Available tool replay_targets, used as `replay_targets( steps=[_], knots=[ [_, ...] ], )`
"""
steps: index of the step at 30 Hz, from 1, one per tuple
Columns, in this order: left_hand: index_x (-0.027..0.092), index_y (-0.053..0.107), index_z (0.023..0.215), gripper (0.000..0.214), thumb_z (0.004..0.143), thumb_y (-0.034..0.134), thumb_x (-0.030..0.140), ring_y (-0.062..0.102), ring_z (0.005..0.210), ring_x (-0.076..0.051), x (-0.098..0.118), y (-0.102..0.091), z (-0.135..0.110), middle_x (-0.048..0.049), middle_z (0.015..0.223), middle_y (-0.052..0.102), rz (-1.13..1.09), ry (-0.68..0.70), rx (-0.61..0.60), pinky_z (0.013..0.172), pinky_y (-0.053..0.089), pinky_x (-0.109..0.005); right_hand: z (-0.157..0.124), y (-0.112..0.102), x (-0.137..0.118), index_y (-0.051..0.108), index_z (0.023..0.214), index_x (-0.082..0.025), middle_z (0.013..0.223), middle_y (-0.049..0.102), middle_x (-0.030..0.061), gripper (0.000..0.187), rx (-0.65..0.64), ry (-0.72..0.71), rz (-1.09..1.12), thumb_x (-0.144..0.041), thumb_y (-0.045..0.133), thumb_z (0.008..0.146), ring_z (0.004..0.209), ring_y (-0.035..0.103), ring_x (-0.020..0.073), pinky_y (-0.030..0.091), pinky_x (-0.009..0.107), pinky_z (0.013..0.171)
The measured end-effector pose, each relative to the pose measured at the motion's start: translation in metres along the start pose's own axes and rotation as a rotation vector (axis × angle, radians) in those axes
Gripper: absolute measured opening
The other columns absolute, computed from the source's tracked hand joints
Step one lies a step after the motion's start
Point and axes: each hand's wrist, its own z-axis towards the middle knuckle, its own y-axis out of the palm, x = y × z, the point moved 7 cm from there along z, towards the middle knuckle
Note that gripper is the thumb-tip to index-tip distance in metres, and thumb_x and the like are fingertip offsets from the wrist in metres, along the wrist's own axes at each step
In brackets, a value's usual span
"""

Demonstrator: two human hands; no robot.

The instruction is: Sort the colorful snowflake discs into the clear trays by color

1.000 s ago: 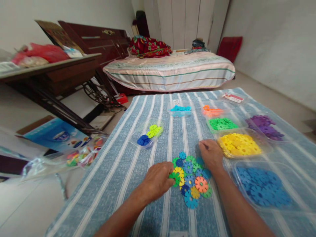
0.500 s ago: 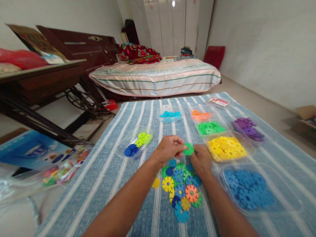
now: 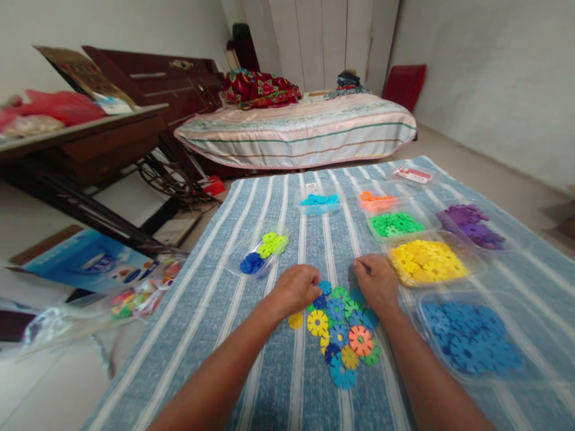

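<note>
My left hand [image 3: 297, 288] is closed beside the upper left of a loose pile of slotted plastic discs, its fingers curled near a small blue disc [image 3: 325, 288]. At the pile's upper right is my right hand [image 3: 378, 284], also closed with the fingers tucked under. What either hand holds, if anything, is hidden. The pile has a yellow disc [image 3: 317, 322], an orange disc [image 3: 360, 340], a light blue disc [image 3: 342, 371] and several green and blue ones, overlapping. A plain yellow disc [image 3: 295, 321] lies just left of them.
Clear tubs hold sorted discs: blue discs [image 3: 469, 338], yellow discs [image 3: 426, 261], green discs [image 3: 396, 224], purple discs [image 3: 471, 225] and others. They stand on a striped cloth [image 3: 251, 371]. Beyond is a bed [image 3: 296, 134]; a sewing-machine table [image 3: 90, 134] stands left.
The green disc that was between my fingers is out of sight. My hands have moved apart, and both are now closed. The view has shifted slightly.
</note>
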Motion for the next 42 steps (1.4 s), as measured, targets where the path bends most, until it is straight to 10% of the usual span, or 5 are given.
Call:
replay_targets(
  steps=[18, 23, 30, 37, 42],
  knots=[
    [0.015, 0.059, 0.063, 0.003, 0.062, 0.061, 0.016, 0.05, 0.058, -0.01, -0.005, 0.027, -0.011, 0.0048, 0.057, 0.054, -0.348, -0.059, -0.077, 0.052, 0.032, -0.019, -0.003, -0.001, 0.0, 0.065, 0.07, -0.019, 0.072, 0.063, 0.0038, 0.028, 0.006, -0.024, 0.014, -0.035, 0.044, 0.08, 0.074, 0.053, 0.0184, 0.037, 0.029, 0.069],
    [0.015, 0.056, 0.062, 0.005, 0.065, 0.058, 0.018, 0.046, 0.052, -0.008, -0.011, -0.012, -0.018, 0.0061, 0.051, 0.05, -0.52, -0.001, 0.029, 0.052, 0.033, -0.018, -0.003, 0.0, 0.002, 0.065, 0.07, -0.018, 0.072, 0.062, 0.0037, 0.028, -0.002, -0.015, 0.024, -0.035, 0.045, 0.08, 0.074, 0.054, 0.0186, 0.037, 0.029, 0.07],
    [0.016, 0.055, 0.061, 0.008, 0.066, 0.055, 0.023, 0.046, 0.049, -0.009, -0.078, -0.087, -0.026, 0.0052, 0.049, 0.052, -0.268, -0.186, 0.27, 0.051, 0.034, -0.02, -0.002, 0.0, 0.002, 0.066, 0.072, -0.018, 0.074, 0.063, 0.0037, 0.026, -0.004, -0.012, 0.012, -0.033, 0.045, 0.08, 0.075, 0.054, 0.0183, 0.038, 0.029, 0.07],
    [0.017, 0.063, 0.064, 0.009, 0.063, 0.054, 0.017, 0.056, 0.063, -0.015, -0.111, -0.096, -0.023, -0.0003, 0.062, 0.062, 0.189, -0.368, 0.142, 0.058, 0.037, -0.023, -0.002, -0.001, 0.001, 0.066, 0.072, -0.018, 0.074, 0.063, 0.0042, 0.027, 0.006, -0.013, 0.008, -0.034, 0.045, 0.08, 0.074, 0.054, 0.0183, 0.038, 0.029, 0.07],
    [0.018, 0.065, 0.073, 0.016, 0.073, 0.049, 0.023, 0.057, 0.068, -0.015, -0.076, -0.092, -0.036, -0.0017, 0.072, 0.065, 0.197, -0.289, 0.246, 0.062, 0.037, -0.024, -0.002, -0.002, 0.0, 0.066, 0.071, -0.018, 0.073, 0.063, 0.0039, 0.027, 0.01, -0.011, 0.023, -0.034, 0.045, 0.08, 0.073, 0.054, 0.0179, 0.038, 0.029, 0.07]
  ],
)
